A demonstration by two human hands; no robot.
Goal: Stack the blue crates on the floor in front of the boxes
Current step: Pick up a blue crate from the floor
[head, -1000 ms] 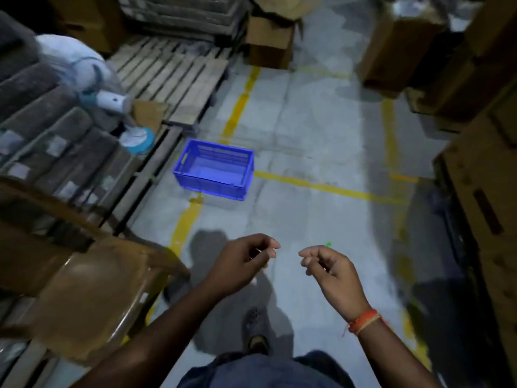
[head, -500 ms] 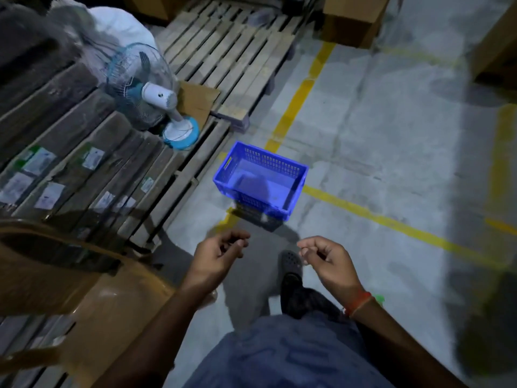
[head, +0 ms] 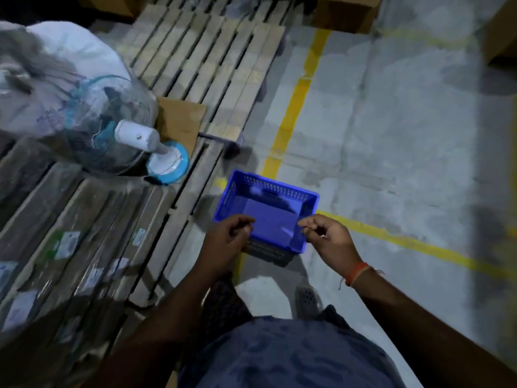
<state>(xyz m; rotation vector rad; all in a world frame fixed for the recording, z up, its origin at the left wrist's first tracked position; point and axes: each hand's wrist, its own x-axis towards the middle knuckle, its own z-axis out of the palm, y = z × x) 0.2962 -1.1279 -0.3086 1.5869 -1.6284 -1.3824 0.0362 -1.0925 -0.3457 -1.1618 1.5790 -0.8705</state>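
Observation:
A single blue plastic crate (head: 275, 204) with perforated walls sits empty on the concrete floor, on a yellow line and beside a wooden pallet. My left hand (head: 223, 245) hovers over its near left corner with the fingers loosely curled and nothing in them. Over the near right edge, my right hand (head: 330, 242), with an orange thread at the wrist, is curled the same way and also holds nothing. Whether either hand touches the rim I cannot tell. No other crate is visible.
A table fan (head: 131, 135) lies on wrapped long packs (head: 70, 233) at the left, against a white sack (head: 70, 51). A slatted pallet (head: 212, 65) stretches behind. Cardboard boxes (head: 347, 12) stand at the top. Yellow floor lines (head: 291, 107) cross bare concrete on the right.
I have walked up to the crate and bent over it. Both hands, earlier short of the crate, now hang over its near edge in the same curled pose.

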